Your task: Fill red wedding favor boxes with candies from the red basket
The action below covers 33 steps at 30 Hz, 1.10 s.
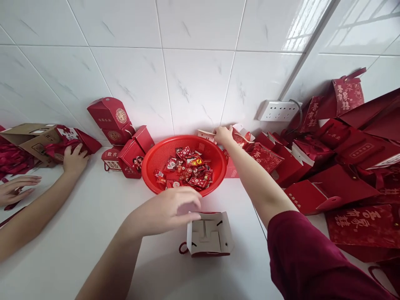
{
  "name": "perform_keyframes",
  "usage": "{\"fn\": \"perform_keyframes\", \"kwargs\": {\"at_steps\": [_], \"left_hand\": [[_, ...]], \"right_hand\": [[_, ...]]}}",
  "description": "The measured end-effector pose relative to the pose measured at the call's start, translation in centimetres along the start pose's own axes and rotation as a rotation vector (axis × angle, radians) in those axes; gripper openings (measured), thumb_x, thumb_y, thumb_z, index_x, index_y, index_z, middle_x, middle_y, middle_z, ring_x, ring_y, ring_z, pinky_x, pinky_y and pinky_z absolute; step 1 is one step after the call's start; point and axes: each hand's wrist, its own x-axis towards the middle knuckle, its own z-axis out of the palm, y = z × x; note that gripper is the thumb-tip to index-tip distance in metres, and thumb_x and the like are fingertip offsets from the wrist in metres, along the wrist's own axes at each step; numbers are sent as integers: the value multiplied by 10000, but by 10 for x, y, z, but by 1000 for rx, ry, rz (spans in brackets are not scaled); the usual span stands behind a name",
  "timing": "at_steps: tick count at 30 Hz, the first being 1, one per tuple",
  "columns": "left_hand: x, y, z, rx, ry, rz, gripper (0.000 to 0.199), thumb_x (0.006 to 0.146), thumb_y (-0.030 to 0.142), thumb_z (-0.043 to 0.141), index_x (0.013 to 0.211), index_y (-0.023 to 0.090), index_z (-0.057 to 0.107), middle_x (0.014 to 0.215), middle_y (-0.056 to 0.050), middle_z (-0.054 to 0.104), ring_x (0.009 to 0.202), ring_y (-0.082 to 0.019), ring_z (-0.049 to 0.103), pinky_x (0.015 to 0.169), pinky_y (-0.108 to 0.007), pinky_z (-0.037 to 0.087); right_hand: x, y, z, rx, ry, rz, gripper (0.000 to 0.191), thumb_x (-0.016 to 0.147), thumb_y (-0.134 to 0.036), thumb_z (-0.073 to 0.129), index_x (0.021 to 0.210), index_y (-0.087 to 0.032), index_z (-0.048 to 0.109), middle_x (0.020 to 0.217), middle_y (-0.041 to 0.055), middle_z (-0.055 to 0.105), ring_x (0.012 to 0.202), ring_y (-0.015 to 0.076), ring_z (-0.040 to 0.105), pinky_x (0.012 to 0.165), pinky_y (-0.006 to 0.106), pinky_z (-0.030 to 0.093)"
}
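My left hand (170, 211) hovers over the near rim of a red plastic basket (146, 179), fingers curved and thumb apart, with nothing visible in it. Just below its fingertips stands an open gift box (204, 235), white inside, with a red cord loop at its left. In the basket lie many red-wrapped candies (187, 171). My right hand (223, 136) reaches past the basket's far right rim, its fingers bent down among red boxes with white flaps (206, 136). What those fingers grip is hidden.
Red gift boxes (117, 121) are stacked left of the basket. Many more red boxes (359, 225) are piled at the right. A power strip (278, 111) sits against the tiled wall. At the far left, another person's hands (75, 160) work beside a brown carton (37, 141).
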Motion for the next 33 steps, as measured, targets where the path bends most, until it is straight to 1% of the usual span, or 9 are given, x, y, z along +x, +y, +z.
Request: {"fn": "perform_keyframes", "kwargs": {"at_steps": [3, 8, 12, 15, 18, 21, 24, 27, 33], "left_hand": [[7, -15, 0, 137, 194, -129, 330, 944, 408, 554, 1231, 270, 638, 1248, -33, 666, 1143, -245, 615, 951, -353, 478], [20, -43, 4, 123, 3, -106, 344, 981, 372, 473, 1225, 274, 694, 1265, -34, 687, 1148, -235, 634, 962, -340, 471], [23, -45, 3, 124, 9, -83, 354, 985, 381, 461, 1241, 304, 693, 1262, -9, 698, 1145, -225, 644, 937, -314, 481], [28, -39, 7, 170, 96, -63, 375, 1002, 369, 407, 1233, 312, 697, 1242, 2, 710, 1126, -230, 645, 948, -335, 478], [34, -36, 12, 187, 157, -58, 393, 1005, 375, 384, 1217, 298, 706, 1216, -7, 722, 1096, -239, 648, 961, -359, 480], [37, -38, 15, 186, 168, -84, 394, 993, 396, 399, 1215, 295, 709, 1214, -14, 724, 1092, -250, 652, 968, -379, 488], [37, -41, 16, 124, 169, -140, 393, 975, 417, 427, 1236, 298, 696, 1256, -15, 705, 1126, -260, 648, 996, -392, 488], [36, -42, 16, 45, 152, -174, 397, 961, 427, 453, 1254, 291, 683, 1293, -17, 686, 1182, -263, 626, 1022, -391, 480], [36, -41, 17, -22, 127, -163, 390, 968, 437, 438, 1249, 301, 671, 1283, -7, 688, 1179, -249, 628, 1024, -372, 473]], "right_hand": [[-7, 1, -7, 81, 157, 57, 345, 891, -132, 421, 1153, -141, 646, 1151, 160, 693, 1062, 267, 601, 976, 398, 383], [-36, 13, -53, 190, 515, 125, 478, 899, -97, 252, 1301, -120, 510, 1279, 178, 588, 1158, 238, 559, 950, 345, 423], [-90, 37, -93, 389, 929, 113, 334, 868, -129, 343, 1121, -140, 561, 1112, 143, 638, 1017, 227, 615, 883, 359, 478], [-144, 60, -107, 450, 1072, 96, 230, 867, -168, 437, 1030, -153, 598, 1030, 136, 673, 893, 213, 638, 787, 339, 503], [-191, 83, -108, 402, 1005, 172, 187, 856, -185, 504, 989, -195, 635, 952, 102, 703, 784, 213, 632, 699, 339, 497], [-217, 103, -99, 305, 881, 364, 180, 818, -166, 535, 951, -217, 644, 919, 90, 710, 795, 239, 638, 736, 369, 499], [-218, 111, -81, 232, 742, 550, 187, 824, -162, 494, 958, -188, 621, 978, 140, 692, 923, 287, 642, 858, 423, 493], [-205, 104, -50, 199, 587, 633, 280, 871, -157, 392, 1102, -136, 549, 1096, 200, 647, 1043, 302, 616, 900, 439, 478], [-198, 79, 5, 208, 243, 531, 383, 938, -339, 444, 1261, -135, 466, 1109, 203, 647, 931, 325, 655, 759, 436, 506]]}}
